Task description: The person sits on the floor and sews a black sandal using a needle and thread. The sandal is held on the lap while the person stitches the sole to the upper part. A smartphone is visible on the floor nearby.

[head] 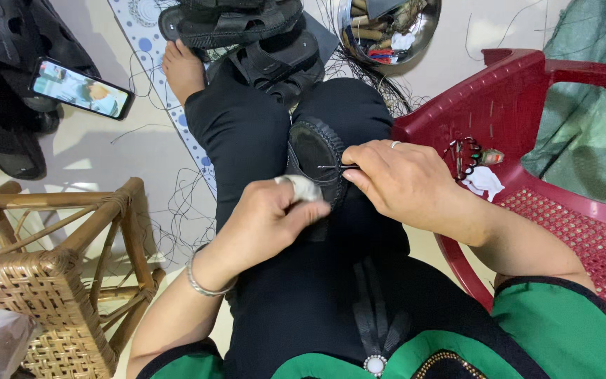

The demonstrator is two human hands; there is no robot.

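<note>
- While the person is sitting, a red plastic chair (527, 105) is standing just beside the right arm, keeping scissors (466, 156) and a white scrap (484, 182) near.
- A cane stool (57, 267) is standing by the left side.
- A black shoe piece (313, 151) is lying on the lap, so it is staying steady.
- The left hand (268, 221), with a padded finger, is pressing it down.
- The right hand (405, 179) is pinching a thin needle tool (337, 166) poking into the stitched edge.
</note>
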